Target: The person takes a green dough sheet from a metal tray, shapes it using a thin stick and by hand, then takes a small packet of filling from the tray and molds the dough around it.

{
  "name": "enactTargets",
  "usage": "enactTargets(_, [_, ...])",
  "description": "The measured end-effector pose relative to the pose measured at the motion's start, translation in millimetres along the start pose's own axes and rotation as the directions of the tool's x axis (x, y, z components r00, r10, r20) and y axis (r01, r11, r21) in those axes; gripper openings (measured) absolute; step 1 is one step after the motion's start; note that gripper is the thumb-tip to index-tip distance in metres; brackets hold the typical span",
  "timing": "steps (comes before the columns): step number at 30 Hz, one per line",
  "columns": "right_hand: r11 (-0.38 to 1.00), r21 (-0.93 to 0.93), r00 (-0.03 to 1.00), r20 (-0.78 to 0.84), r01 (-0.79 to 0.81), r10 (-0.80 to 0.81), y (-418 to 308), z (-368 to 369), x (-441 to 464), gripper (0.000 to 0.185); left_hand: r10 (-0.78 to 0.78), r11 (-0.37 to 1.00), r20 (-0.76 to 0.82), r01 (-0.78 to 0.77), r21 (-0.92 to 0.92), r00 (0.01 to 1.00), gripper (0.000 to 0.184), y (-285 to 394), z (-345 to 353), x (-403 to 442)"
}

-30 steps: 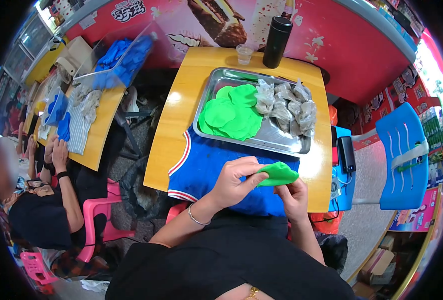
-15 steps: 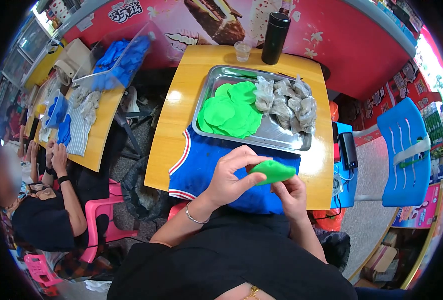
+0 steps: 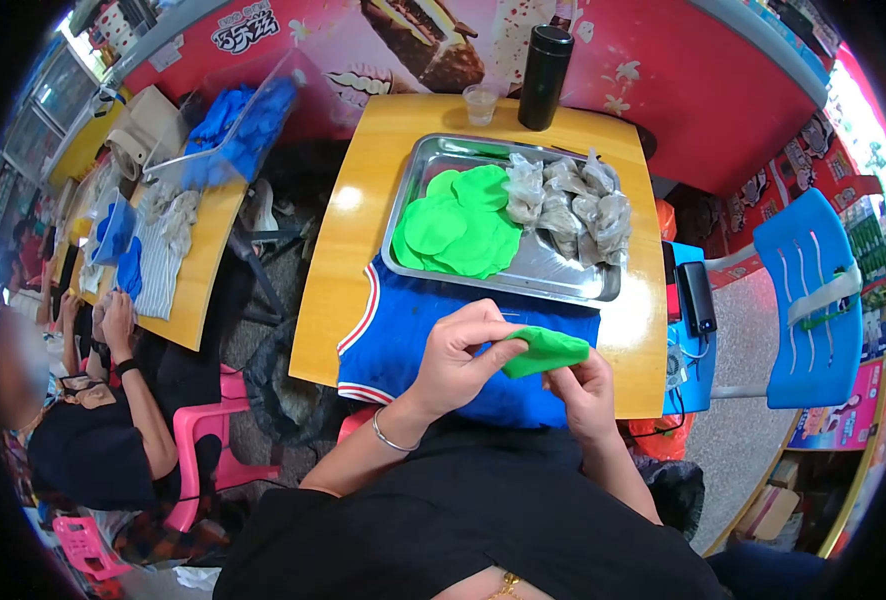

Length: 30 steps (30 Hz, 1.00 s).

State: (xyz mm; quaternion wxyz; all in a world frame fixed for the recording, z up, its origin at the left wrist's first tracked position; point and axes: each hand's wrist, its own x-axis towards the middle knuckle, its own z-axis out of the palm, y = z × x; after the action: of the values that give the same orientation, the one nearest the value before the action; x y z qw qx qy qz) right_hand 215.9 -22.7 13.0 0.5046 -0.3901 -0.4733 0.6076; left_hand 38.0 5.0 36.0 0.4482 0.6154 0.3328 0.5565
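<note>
A folded piece of green cloth [image 3: 547,351] is held up between both hands in front of my body. My left hand [image 3: 471,350] pinches its left end between thumb and fingers. At the lower right edge, my right hand [image 3: 585,388] grips it with fingertips. A thin pale line shows just above the left fingers; whether it is a needle I cannot tell. Beyond the hands, a metal tray [image 3: 508,285] holds a heap of flat round green pieces [image 3: 453,225] on its left and several knotted clear bags [image 3: 573,210] of greyish-brown contents on its right.
Blue cloth with striped trim [image 3: 388,330] lies under my hands on the yellow table [image 3: 328,270]. A black bottle [image 3: 546,78] and clear cup [image 3: 480,104] stand at the back. A blue chair [image 3: 808,300] is at right. Another person [image 3: 93,440] sits at the left table.
The green cloth has turned slightly and looks more flattened, with its left part more exposed. Both hands keep their hold. My view has shifted slightly.
</note>
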Motion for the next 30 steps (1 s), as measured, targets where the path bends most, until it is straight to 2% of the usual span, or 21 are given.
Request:
enactTargets(2, [0.977, 0.161, 0.989, 0.061, -0.14, 0.132, 2.6, -7.0, -2.0, 0.013, 0.015, 0.998, -0.011, -0.016, -0.063, 1.0, 0.012, -4.5, 0.9, -3.0])
enactTargets(5, [0.952, 0.262, 0.986, 0.077, -0.16, 0.145, 1.7, -3.5, -2.2, 0.013, -0.046, 0.965, -0.007, 0.043, -0.259, 0.999, 0.008, -13.3, 2.7, -5.0])
enactTargets(6, [0.947, 0.269, 0.984, 0.09, -0.173, 0.154, 1.8, -6.0, -1.6, 0.012, -0.081, 0.953, 0.007, 0.079, -0.292, 0.997, 0.009, -11.2, 3.2, -5.5])
enactTargets(9, [0.996, 0.068, 0.998, 0.029, -0.049, 0.047, 0.1, -5.9, 0.6, 0.011, -0.213, 0.907, 0.004, 0.199, -0.371, 0.977, 0.01, -2.5, 7.4, -2.9])
enactTargets(12, [0.998, -0.03, 0.999, 0.023, 0.05, -0.049, 1.7, -1.2, 1.3, 0.009, -0.112, 0.941, 0.031, 0.116, -0.319, 0.993, 0.011, -0.1, 3.1, 3.3])
enactTargets(14, [0.999, -0.014, 0.999, 0.037, 0.033, -0.032, 0.7, -1.7, 0.3, 0.008, -0.068, 0.951, 0.043, 0.078, -0.298, 0.997, 0.011, -1.8, 1.1, 3.6])
enactTargets(15, [1.0, -0.007, 0.999, 0.044, 0.025, -0.025, -0.1, -2.5, 0.3, 0.007, -0.063, 0.946, 0.043, 0.074, -0.316, 0.997, 0.01, -4.9, 0.2, 2.1])
enactTargets(18, [0.978, 0.176, 0.991, 0.088, -0.114, 0.1, -1.8, -8.8, -1.0, 0.005, -0.076, 0.93, 0.046, 0.088, -0.358, 0.996, 0.008, -10.2, 0.1, -2.1])
enactTargets(21, [0.973, 0.19, 0.991, 0.063, -0.13, 0.12, -0.5, -8.5, -3.2, 0.005, -0.096, 0.94, 0.049, 0.107, -0.324, 0.994, 0.007, -5.7, 1.5, -1.6])
enactTargets(24, [0.995, 0.098, 0.999, 0.044, 0.02, -0.025, 8.4, -9.9, -2.0, 0.008, -0.069, 0.967, 0.055, 0.081, -0.242, 0.996, 0.009, 0.1, 2.9, 4.0])
enactTargets(27, [0.998, 0.056, 0.995, 0.098, -0.035, 0.029, 1.3, -6.6, -2.2, 0.01, -0.094, 0.967, 0.046, 0.102, -0.235, 0.995, 0.01, 4.0, 4.6, 5.5])
enactTargets(30, [0.977, 0.184, 0.99, 0.112, -0.109, 0.089, -4.0, -6.9, -2.6, 0.011, -0.085, 0.971, 0.026, 0.088, -0.22, 0.996, 0.01, 1.2, 6.3, 2.7])
